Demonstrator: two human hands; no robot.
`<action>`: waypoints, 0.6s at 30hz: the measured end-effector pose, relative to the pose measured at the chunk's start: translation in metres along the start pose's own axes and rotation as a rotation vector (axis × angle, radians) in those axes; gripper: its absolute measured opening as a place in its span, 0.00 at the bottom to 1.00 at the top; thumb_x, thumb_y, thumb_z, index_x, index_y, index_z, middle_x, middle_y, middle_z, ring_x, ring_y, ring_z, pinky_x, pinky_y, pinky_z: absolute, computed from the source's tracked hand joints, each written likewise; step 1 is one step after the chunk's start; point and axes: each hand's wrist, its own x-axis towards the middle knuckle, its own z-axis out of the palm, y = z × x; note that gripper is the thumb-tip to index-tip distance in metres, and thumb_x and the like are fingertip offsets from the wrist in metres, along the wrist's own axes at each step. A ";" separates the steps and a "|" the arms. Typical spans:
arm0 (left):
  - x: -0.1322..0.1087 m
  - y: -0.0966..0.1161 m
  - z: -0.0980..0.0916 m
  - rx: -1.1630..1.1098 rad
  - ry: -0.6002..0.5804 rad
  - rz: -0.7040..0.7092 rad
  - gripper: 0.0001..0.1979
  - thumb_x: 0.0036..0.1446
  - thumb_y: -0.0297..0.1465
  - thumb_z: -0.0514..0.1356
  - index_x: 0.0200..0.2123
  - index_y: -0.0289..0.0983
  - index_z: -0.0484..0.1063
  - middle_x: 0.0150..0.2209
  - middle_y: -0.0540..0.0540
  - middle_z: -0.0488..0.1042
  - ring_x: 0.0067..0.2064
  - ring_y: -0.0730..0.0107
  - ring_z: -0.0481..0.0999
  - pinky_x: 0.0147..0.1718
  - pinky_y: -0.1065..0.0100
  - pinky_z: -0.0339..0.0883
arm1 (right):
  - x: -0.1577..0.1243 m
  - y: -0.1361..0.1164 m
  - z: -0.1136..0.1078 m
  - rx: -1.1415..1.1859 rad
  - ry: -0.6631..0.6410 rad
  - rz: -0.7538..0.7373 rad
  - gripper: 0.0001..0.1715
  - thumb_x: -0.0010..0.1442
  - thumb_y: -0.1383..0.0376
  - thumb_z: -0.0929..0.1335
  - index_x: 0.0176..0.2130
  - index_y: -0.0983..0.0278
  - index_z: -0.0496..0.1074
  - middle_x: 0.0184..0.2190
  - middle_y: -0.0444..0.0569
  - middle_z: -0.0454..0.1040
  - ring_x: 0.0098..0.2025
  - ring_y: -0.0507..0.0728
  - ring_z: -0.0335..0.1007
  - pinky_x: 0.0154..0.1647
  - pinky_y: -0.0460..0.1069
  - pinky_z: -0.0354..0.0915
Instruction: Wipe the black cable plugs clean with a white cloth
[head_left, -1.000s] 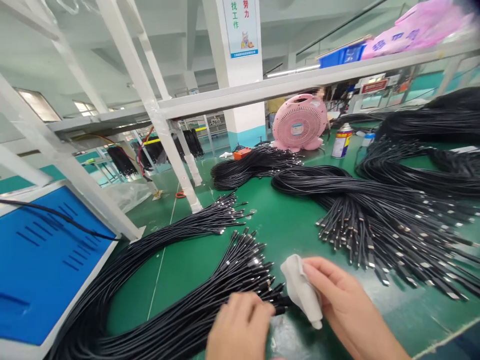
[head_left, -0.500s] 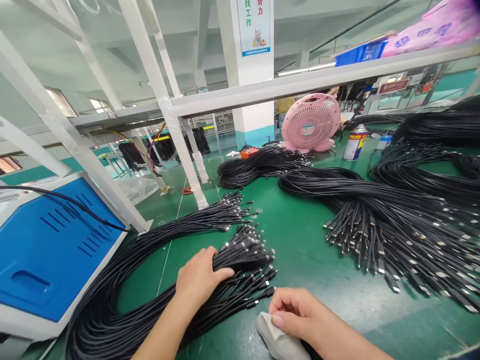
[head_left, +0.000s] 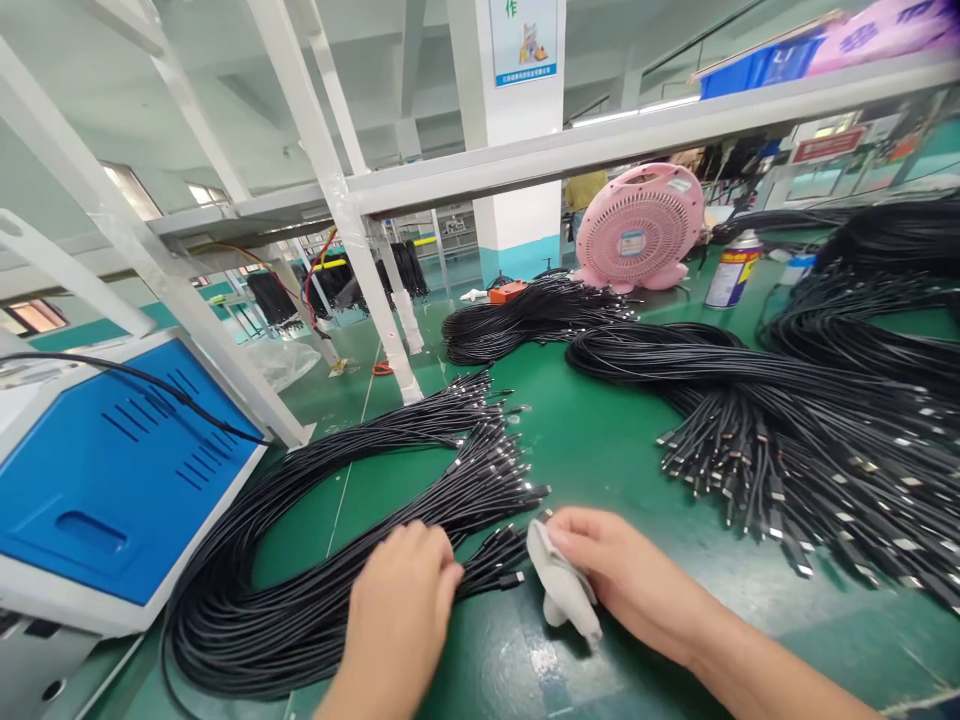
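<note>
1. Bare green tabletop (head_left: 600, 430) forms a lane between the left cable bundle (head_left: 262, 630) and the right cable pile (head_left: 787, 430); a hand could pass along it as far as the far cable coil (head_left: 517, 325).
2. Between the left hand (head_left: 401, 600) and the right hand (head_left: 607, 560), the pale cloth (head_left: 562, 580) and jutting connectors narrow the way (nearer the person, bare surface shows).
3. The blue-sided machine (head_left: 127, 470) and a slanting white post (head_left: 360, 260) obstruct the left side.
4. Overhead, a shelf beam (head_left: 570, 160) limits height; beyond the cables, a pink fan (head_left: 637, 230) and spray can (head_left: 729, 275) obstruct reach.
</note>
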 end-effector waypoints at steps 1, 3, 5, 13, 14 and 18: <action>-0.010 0.004 0.006 0.014 -0.004 0.010 0.06 0.55 0.26 0.53 0.30 0.39 0.69 0.33 0.49 0.70 0.38 0.64 0.67 0.36 0.64 0.59 | 0.004 -0.002 0.001 0.030 0.000 -0.011 0.20 0.50 0.51 0.68 0.27 0.65 0.62 0.17 0.41 0.64 0.20 0.53 0.62 0.22 0.46 0.54; -0.026 0.012 0.020 0.060 0.020 -0.004 0.09 0.54 0.21 0.53 0.32 0.38 0.70 0.34 0.47 0.70 0.38 0.61 0.68 0.35 0.62 0.58 | 0.006 -0.005 0.001 0.009 -0.002 -0.027 0.20 0.51 0.51 0.67 0.27 0.65 0.62 0.17 0.43 0.66 0.21 0.54 0.64 0.21 0.45 0.52; -0.034 0.016 0.031 0.076 0.051 -0.028 0.09 0.53 0.21 0.53 0.32 0.39 0.71 0.34 0.48 0.70 0.37 0.61 0.68 0.35 0.62 0.58 | 0.003 -0.009 -0.003 -0.145 0.004 -0.036 0.20 0.52 0.52 0.66 0.24 0.66 0.63 0.16 0.45 0.67 0.21 0.53 0.62 0.22 0.46 0.50; -0.033 0.021 0.038 0.076 0.104 -0.089 0.09 0.49 0.26 0.61 0.36 0.42 0.69 0.34 0.52 0.70 0.37 0.63 0.67 0.34 0.62 0.58 | -0.021 -0.005 -0.015 0.197 0.134 0.078 0.13 0.51 0.56 0.70 0.30 0.64 0.72 0.23 0.47 0.69 0.23 0.52 0.61 0.21 0.45 0.56; -0.032 0.021 0.037 0.078 0.108 -0.094 0.09 0.50 0.26 0.61 0.36 0.42 0.69 0.34 0.51 0.70 0.37 0.62 0.67 0.34 0.61 0.58 | -0.021 -0.001 -0.016 0.300 0.167 0.087 0.12 0.50 0.57 0.71 0.32 0.63 0.73 0.24 0.46 0.69 0.23 0.52 0.61 0.21 0.45 0.58; -0.030 0.013 0.037 0.101 0.123 -0.108 0.09 0.53 0.24 0.56 0.37 0.40 0.70 0.34 0.49 0.69 0.37 0.60 0.67 0.35 0.60 0.57 | -0.020 0.011 -0.019 0.598 0.224 0.054 0.08 0.48 0.64 0.73 0.31 0.65 0.74 0.25 0.46 0.70 0.24 0.51 0.64 0.27 0.47 0.65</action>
